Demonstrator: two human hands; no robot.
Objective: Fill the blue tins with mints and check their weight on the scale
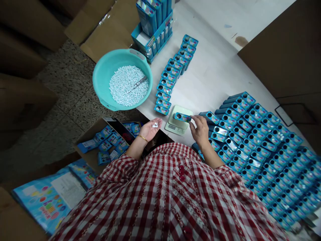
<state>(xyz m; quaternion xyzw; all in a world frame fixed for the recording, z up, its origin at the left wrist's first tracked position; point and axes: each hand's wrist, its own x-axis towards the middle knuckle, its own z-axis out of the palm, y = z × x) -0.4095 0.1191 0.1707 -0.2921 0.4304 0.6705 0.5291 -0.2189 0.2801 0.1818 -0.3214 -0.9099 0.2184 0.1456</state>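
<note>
Blue candy box [182, 117] stands on our digital scale [177, 130], right hand [200, 129] pinching its end; likely light, stiff, slick: we'd hold its sides! Left hand [149, 130], palm up, cradles white tablets [155, 125].

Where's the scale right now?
In the head view, the scale sits at the near edge of the table, between the left hand and the right hand, with a blue box over it.

Left hand [149, 131] palm-up with white pellets [155, 125]; right hand [200, 130] pinching blue box [182, 117] at scale [178, 125]; teal bowl [102, 78] nearby
</note>
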